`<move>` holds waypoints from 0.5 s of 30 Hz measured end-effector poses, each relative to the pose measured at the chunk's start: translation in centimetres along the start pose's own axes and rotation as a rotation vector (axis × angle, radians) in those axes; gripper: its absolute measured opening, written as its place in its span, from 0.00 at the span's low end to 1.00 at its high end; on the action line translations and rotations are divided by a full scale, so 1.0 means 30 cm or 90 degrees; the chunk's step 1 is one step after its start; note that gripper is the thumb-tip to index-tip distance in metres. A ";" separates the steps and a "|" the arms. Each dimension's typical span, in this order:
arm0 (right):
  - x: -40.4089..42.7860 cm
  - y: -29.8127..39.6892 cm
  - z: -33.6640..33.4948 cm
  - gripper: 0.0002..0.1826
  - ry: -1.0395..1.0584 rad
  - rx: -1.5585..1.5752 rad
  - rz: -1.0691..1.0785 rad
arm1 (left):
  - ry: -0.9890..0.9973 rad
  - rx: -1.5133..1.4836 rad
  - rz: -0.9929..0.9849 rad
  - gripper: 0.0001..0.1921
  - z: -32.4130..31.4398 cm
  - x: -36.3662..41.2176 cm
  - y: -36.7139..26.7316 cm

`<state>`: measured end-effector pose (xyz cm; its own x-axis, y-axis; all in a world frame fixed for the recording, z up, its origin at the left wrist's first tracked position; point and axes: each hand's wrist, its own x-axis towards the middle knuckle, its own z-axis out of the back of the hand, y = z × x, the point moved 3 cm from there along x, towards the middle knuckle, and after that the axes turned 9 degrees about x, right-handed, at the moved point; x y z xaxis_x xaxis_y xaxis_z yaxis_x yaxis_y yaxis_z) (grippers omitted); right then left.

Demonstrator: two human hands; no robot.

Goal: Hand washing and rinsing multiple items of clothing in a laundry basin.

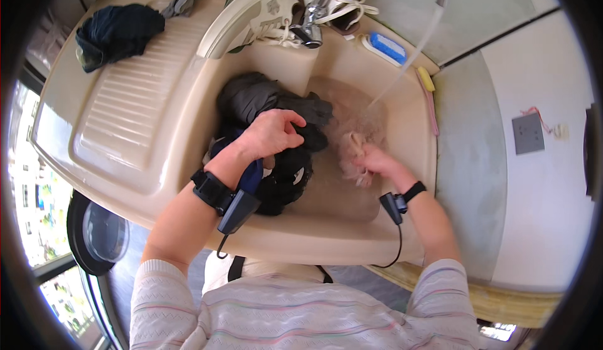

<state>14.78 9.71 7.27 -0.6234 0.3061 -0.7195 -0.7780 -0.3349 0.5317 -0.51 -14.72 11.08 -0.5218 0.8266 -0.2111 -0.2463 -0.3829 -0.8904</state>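
My right hand (378, 160) is closed on a thin, pale pinkish cloth (354, 161) in the water of the beige laundry sink (301, 244). Just beyond it, water (391, 86) streams down from a pipe and stirs up bubbles. My left hand (271, 135) is over a heap of wet dark clothes on the sink's left side. Its thumb and index finger are apart; the other fingers are hidden, so a grip on the cloth cannot be told. The heap includes a dark grey garment (252, 95), a black one (282, 180) and a navy blue piece (251, 178).
A ribbed washboard (136, 110) adjoins the sink on the left, with a dark garment (120, 32) on it. White sneakers (273, 15) stand behind the metal faucet (311, 30). A blue-bristled brush (386, 46) and a pink-handled brush (428, 95) rest on the rim.
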 end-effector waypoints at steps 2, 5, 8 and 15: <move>-0.109 0.143 0.040 0.12 -0.011 0.081 0.092 | 0.024 0.018 -0.042 0.34 -0.028 0.000 -0.013; -0.224 0.285 0.084 0.15 0.036 0.155 0.294 | -0.053 0.073 -0.179 0.46 -0.083 -0.019 -0.178; -0.344 0.497 0.015 0.18 0.104 0.119 0.357 | -0.112 0.048 -0.268 0.50 -0.122 0.030 -0.189; -0.168 0.320 0.148 0.25 0.177 0.529 0.430 | -0.133 -0.263 -0.087 0.21 0.001 0.026 -0.260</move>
<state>10.10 8.92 17.98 -0.9815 0.0404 -0.1873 -0.1585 0.3776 0.9123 0.99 -11.11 17.89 -0.6711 0.7407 -0.0330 -0.0017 -0.0461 -0.9989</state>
